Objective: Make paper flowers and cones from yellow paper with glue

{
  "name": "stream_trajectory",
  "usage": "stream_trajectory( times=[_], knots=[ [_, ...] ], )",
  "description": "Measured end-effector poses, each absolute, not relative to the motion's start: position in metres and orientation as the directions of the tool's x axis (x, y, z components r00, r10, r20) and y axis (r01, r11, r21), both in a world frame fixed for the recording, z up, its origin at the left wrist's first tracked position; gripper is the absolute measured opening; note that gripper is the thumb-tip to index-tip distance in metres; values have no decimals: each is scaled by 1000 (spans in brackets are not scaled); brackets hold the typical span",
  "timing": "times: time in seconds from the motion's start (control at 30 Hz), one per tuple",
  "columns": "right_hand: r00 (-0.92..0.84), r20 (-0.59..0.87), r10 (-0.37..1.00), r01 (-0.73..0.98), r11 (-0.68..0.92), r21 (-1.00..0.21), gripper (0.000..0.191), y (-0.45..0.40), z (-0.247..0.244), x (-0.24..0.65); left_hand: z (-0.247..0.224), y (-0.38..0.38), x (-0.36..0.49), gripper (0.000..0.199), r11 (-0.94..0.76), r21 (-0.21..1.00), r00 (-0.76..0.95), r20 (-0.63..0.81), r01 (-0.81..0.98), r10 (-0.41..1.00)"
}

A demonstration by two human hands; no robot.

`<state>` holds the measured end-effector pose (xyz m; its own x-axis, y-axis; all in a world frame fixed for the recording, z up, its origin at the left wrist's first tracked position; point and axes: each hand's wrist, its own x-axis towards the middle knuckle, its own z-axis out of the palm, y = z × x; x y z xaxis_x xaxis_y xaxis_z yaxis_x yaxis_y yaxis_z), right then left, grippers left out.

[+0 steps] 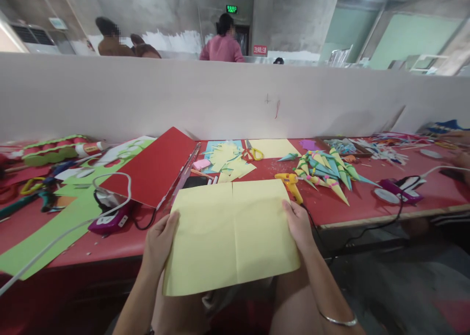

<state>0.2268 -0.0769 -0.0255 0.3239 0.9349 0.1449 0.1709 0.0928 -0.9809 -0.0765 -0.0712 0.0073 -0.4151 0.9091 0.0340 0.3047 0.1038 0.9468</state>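
Observation:
A yellow paper sheet (205,242) is held up in front of me, over my lap and the table's front edge. A crease runs down its middle, with a short slit at the top. My left hand (160,239) pinches its left edge, and my right hand (299,227) pinches the right edge, thumbs on the near face. Just behind the sheet's right corner lies a yellow glue gun (291,184). Cut yellow paper pieces (224,157) and yellow-handled scissors (253,152) rest beyond its top edge.
Paper cones (326,167) are piled on the red table (128,244). To the left are red card (156,166), green paper (62,227) and a purple power strip (112,220) with a white cable. Another strip (400,190) sits right. A white partition (147,97) stands behind; a person's hand (457,138) shows far right.

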Motion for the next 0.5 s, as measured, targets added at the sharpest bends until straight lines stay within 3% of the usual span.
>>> stream_trajectory(
  times=[0.17, 0.33, 0.5],
  knots=[
    [332, 141, 933, 133, 102, -986, 46, -80, -23, 230, -3, -71, -87, 44, 134, 972, -396, -49, 191, 917],
    [333, 129, 934, 101, 101, -990, 44, -83, -20, 233, -9, -68, -87, 44, 210, 963, -233, -168, 170, 958],
    [354, 123, 927, 92, 97, -991, 43, -86, -19, 232, -13, -67, -69, 40, 149, 938, -252, -69, 313, 965]
  ],
)
